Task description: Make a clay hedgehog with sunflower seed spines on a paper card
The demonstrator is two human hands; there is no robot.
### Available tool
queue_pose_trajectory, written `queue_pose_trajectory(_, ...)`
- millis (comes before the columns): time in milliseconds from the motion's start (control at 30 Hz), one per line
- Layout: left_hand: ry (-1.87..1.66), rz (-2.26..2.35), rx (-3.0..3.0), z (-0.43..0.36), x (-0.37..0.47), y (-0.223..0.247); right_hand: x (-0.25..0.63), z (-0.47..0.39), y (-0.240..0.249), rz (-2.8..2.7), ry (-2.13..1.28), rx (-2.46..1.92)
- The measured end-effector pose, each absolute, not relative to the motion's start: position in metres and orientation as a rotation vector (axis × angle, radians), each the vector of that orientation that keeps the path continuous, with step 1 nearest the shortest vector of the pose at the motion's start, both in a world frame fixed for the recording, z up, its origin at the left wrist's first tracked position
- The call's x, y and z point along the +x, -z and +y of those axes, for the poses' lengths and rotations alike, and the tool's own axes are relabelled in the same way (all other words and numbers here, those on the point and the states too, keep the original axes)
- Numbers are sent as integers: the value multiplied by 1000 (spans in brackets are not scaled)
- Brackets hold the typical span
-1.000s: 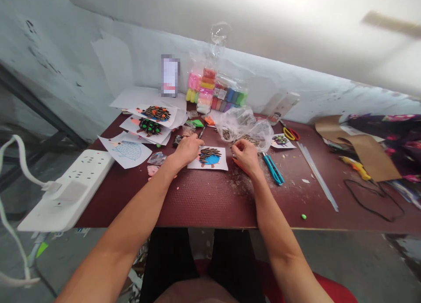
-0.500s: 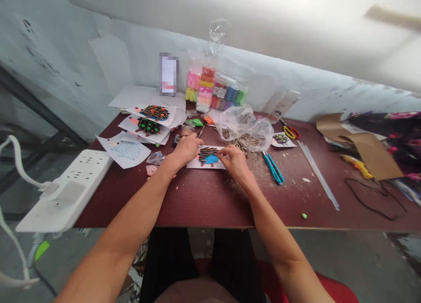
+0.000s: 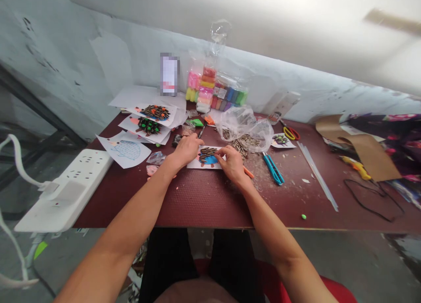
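A small white card (image 3: 194, 164) lies on the dark red table, bearing a blue hedgehog shape (image 3: 211, 159) partly covered with striped seeds (image 3: 208, 153). My left hand (image 3: 190, 148) rests at the card's upper left edge, its fingers bent and close together; whether they hold anything is hidden. Over the right side of the blue shape, my right hand (image 3: 232, 162) has thumb and forefinger pinched together, and what is between them is too small to make out. Behind it, a pile of seeds (image 3: 245, 144) spills from a clear plastic bag (image 3: 241, 121).
Finished hedgehog cards (image 3: 154, 113) and a blue drawing (image 3: 125, 150) lie at the left, near a white power strip (image 3: 70, 184). Colored clay packs (image 3: 210, 90) stand behind. A teal cutter (image 3: 272, 168), scissors (image 3: 290, 133) and glue sticks (image 3: 317, 176) are at the right.
My right hand has shifted slightly left over the blue shape, and an orange object now shows beside its wrist. My left hand has stayed in place.
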State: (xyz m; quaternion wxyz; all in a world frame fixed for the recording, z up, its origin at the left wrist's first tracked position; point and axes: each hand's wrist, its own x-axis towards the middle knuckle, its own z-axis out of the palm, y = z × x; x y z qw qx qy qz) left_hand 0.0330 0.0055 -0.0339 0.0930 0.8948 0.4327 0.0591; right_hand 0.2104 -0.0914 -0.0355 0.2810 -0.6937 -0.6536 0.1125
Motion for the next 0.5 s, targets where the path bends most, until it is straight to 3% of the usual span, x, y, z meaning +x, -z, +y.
queue_pose_trajectory(500, -201, 1276, 2650, 5, 33, 36, 206, -92, 35, -1818, -226, -1932)
